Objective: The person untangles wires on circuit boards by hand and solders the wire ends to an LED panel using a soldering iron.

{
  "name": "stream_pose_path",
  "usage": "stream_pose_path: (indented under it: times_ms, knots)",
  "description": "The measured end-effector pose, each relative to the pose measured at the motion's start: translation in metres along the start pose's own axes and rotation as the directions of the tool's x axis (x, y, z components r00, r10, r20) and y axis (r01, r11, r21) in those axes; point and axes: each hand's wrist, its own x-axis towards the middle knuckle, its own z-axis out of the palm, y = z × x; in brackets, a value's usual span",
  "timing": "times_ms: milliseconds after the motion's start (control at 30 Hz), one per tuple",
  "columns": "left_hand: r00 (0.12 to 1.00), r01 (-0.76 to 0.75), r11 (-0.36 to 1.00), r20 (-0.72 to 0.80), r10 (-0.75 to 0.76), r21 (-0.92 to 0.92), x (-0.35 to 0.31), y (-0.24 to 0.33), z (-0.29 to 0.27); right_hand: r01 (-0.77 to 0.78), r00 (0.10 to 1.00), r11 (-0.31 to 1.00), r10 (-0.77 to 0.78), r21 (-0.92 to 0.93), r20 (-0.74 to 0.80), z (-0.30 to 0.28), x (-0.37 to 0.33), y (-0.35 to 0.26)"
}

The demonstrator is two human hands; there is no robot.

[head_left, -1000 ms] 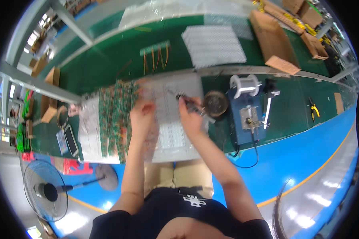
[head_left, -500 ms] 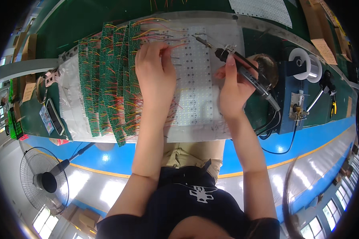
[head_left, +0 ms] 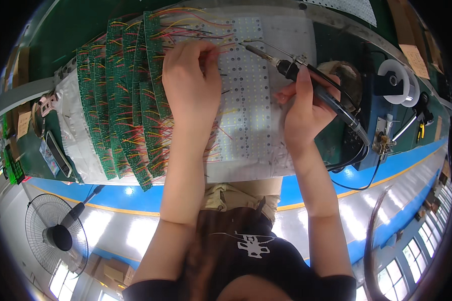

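Observation:
My left hand is closed in a pinch above the white circuit panel, with a thin red wire running out from its fingertips. My right hand grips a soldering iron, which has a thin metal solder-feed tube alongside it. The iron's tip points left, close to the red wire's end at the panel. White strips with yellowish dots and dark round pads make up the panel. Left of my left hand, several overlapping green circuit boards carry red, yellow and black wires. My left hand hides part of them.
On the right stand a blue soldering unit, a solder wire spool and a tape roll; cables hang over the table edge. Yellow-handled pliers lie beyond. A phone lies at left, above a floor fan.
The view has shifted slightly, so the boards appear further left. The iron's tip is now nearer the red wire's end. Both hands keep their grips.

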Motion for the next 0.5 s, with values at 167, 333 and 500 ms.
stream_pose_path:
  times_ms: [167, 333, 500]
  knots:
    - [1.0, -0.009, 1.0, -0.003, 0.009, -0.001, -0.0007, -0.0005, 0.0, 0.004, 1.0, 1.0, -0.004, -0.01, 0.011, 0.0002, -0.0003, 0.0]
    - [0.999, -0.048, 0.999, -0.005, 0.048, 0.012, -0.0003, -0.002, 0.0008, 0.001, 1.0, 1.0, -0.001, -0.02, 0.004, 0.0011, -0.0001, -0.0008]
    - [0.999, -0.037, 0.999, -0.01, 0.036, -0.011, -0.0013, -0.0016, -0.0002, -0.026, 0.999, 0.999, 0.025, 0.032, 0.021, -0.001, -0.0006, -0.0004]
